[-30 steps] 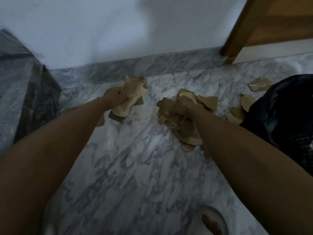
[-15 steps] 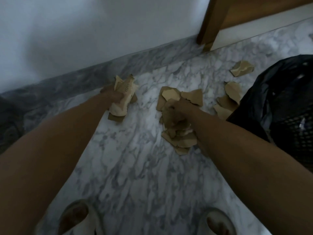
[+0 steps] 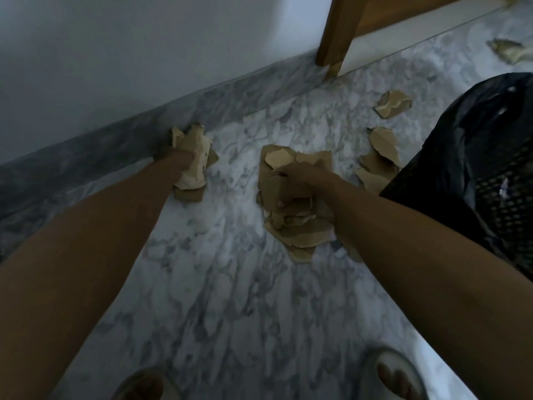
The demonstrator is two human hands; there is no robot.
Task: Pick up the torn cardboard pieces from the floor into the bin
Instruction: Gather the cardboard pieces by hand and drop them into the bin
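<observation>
Left hand (image 3: 176,158) clenched round a crumpled wad of torn cardboard (image 3: 194,163), which sticks out above and below the fist. Right hand (image 3: 300,183) grasps a larger stack of pieces (image 3: 300,226), fingers curled over its top edge; lower sheets fan out beneath the palm, near the marble floor (image 3: 230,284). Loose scraps (image 3: 380,157) lie beyond the right hand, beside the black-lined bin (image 3: 476,168); one more (image 3: 393,103) lies farther out.

Judgement: material light, stiff-ish, creases rather than breaks. Smooth flat sheets likely slide out of a stack. Best pinched across the whole thickness, thumb beneath, or crushed into a ball.
</observation>
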